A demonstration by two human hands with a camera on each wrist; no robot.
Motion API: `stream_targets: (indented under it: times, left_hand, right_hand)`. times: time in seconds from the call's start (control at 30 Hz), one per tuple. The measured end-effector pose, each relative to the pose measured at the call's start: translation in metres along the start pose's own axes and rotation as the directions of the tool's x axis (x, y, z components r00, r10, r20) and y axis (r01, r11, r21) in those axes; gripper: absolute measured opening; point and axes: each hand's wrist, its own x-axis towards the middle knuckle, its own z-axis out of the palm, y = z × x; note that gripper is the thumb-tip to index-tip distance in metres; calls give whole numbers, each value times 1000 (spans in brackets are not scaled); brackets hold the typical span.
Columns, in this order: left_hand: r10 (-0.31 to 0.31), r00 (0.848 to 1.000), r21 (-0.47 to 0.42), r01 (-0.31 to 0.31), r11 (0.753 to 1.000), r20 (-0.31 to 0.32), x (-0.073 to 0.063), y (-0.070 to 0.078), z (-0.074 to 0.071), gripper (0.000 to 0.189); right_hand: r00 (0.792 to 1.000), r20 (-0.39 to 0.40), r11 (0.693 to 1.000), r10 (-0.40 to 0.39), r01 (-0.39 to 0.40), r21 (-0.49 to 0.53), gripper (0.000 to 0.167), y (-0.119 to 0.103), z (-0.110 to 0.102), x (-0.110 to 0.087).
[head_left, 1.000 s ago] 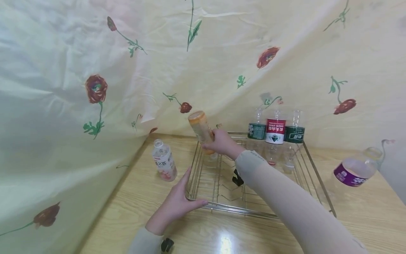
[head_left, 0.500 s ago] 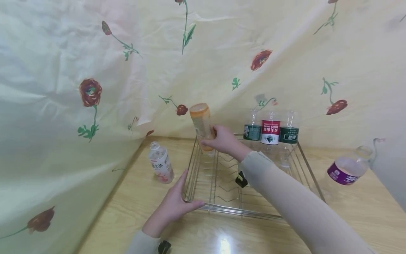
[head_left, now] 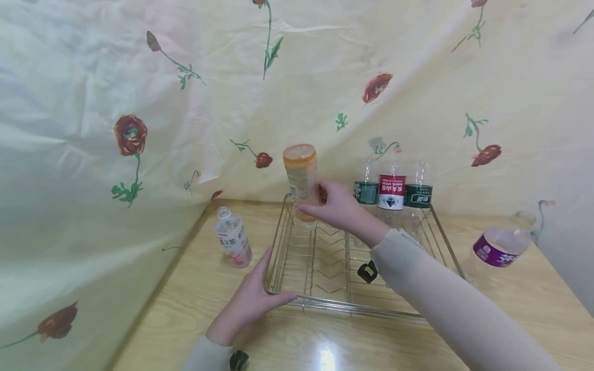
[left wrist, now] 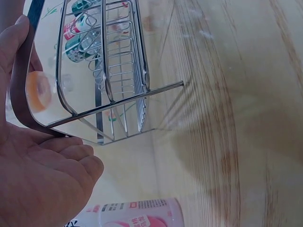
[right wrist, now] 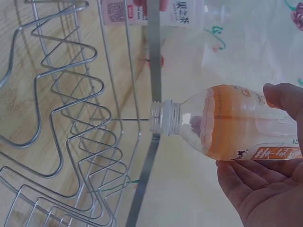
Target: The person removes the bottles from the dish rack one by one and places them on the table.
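Observation:
In the head view my right hand (head_left: pixel 336 206) grips an orange-labelled plastic bottle (head_left: pixel 300 172), turned upside down above the back left of a wire dish rack (head_left: pixel 359 308). The bottle's uncapped neck (right wrist: pixel 165 118) points at the rack's wires in the right wrist view; thumb and fingers lie on opposite sides of its body. At the rack's front left corner, my left hand (head_left: pixel 252 296) holds the rim between thumb and fingers. A pink-labelled bottle (head_left: pixel 233 238) stands upright on the table, left of the rack.
Three upside-down bottles with green and red labels (head_left: pixel 392 193) stand along the rack's back right. A purple-labelled bottle (head_left: pixel 501 245) is on the table at right. Flowered cloth (head_left: pixel 195 103) hangs behind and to the left of the wooden table (head_left: pixel 297 345).
The orange-labelled bottle has tipped from a leftward slant to nearly vertical in my right hand, and the right forearm has swung rightward. My left hand stays at the rack's corner. The head view has shifted slightly.

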Motion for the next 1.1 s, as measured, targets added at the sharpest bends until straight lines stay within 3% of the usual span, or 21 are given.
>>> stream_targets:
  times: [0.4,1.1]
  left_hand:
    - [1,1000,-6,-1,1000,2,1,4,-1,122]
    - [-23,1000,-4,23,1000,-2,-2,10,-3,124]
  right_hand:
    - [1000,14,999,-27,27,34,71,-6,-14,-24]
    - [1000,-17,1000,-13,13,7,72,13,-39,-60]
